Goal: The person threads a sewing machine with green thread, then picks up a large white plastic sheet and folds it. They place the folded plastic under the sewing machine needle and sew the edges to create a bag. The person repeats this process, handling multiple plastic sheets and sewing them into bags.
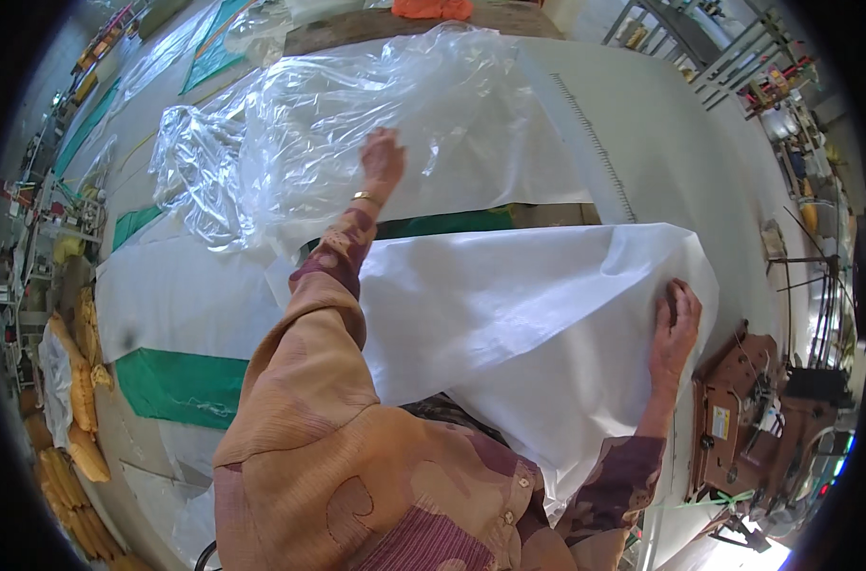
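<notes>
A smooth white sheet [471,305] lies across the table close to my body, its near part hanging down in front of me. On its right end is my right hand [676,328], with fingers bent and closed on the material. My left hand [383,160] is stretched forward over crumpled clear plastic film [309,114]. Its fingers look curled and a little blurred, and whatever they may hold cannot be made out. Beneath the film, another pale sheet [538,176] is spread out. A green strip [452,224] shows in the gap between the two white layers.
A toothed metal strip [595,133] runs along the table [680,143] beyond the sheets. Brown machinery [738,409] stands at the right. Green material [181,385] and yellowish bundles [81,419] are on the left. An orange item [431,8] is at the far edge.
</notes>
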### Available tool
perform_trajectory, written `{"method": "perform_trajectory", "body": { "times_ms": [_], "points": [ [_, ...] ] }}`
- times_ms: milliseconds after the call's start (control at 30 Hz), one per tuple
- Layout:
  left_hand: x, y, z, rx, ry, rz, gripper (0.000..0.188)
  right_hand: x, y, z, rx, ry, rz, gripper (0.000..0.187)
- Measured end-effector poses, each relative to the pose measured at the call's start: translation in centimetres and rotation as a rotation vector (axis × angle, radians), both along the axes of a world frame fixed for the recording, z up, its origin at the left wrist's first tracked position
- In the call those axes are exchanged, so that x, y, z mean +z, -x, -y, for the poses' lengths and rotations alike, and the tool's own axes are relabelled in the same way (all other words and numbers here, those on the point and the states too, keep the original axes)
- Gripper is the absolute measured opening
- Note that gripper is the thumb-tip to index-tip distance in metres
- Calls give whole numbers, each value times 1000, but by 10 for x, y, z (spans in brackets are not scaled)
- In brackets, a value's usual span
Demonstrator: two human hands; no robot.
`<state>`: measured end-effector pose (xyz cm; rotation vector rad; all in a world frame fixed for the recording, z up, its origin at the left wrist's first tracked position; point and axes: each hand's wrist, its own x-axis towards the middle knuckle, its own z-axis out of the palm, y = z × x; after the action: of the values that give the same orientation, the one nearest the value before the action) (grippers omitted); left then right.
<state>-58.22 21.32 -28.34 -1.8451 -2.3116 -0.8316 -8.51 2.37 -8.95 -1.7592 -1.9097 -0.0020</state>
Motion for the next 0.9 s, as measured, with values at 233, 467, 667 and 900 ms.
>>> {"method": "perform_trajectory", "body": {
  "times_ms": [233,467,667,900],
  "points": [
    [-49,111,45,316,324,-252,20,0,1,-6,-26,54,-27,31],
    [-26,130,11,246,-116,-122,13,-3,1,-8,-46,52,0,30],
    [-8,146,-28,127,-321,51,17,-3,1,-8,-36,46,25,30],
    [197,103,-65,-189,-673,237,19,-2,5,-6,-28,35,-66,32]
  ]
}}
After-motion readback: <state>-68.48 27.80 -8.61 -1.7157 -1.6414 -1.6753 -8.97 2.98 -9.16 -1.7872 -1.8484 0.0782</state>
